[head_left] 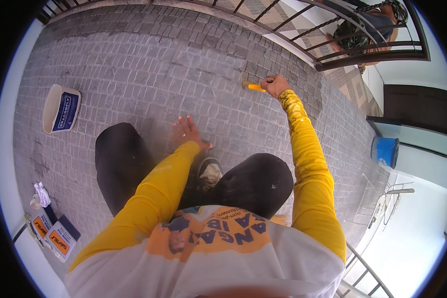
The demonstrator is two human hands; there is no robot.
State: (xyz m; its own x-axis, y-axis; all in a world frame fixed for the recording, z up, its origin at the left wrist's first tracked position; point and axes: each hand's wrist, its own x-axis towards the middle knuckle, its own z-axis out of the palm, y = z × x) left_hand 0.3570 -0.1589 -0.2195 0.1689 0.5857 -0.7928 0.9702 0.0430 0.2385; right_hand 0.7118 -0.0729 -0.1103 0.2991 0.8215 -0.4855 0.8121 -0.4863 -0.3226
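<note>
My right hand (275, 85) is closed around a paintbrush (256, 88) with a yellow handle. The brush's brownish bristles point left and are at the grey block-patterned floor (208, 107), though I cannot tell how firmly they touch. My left hand (187, 133) rests on the floor in front of my knees, fingers spread, with nothing in it. Both arms wear yellow sleeves, and the right cuff is smudged dark. Tiles right of the brush and along the far edge look darker than the paler ones nearer me.
To the left stands a whitish tub (62, 109) with a blue label. Two blue-white-orange containers (60, 239) and a white cloth (42, 194) lie lower left. A metal railing (308, 47) borders the far side, with a person (367, 27) beyond. At right are a blue bucket (385, 151) and metal frame (390, 198).
</note>
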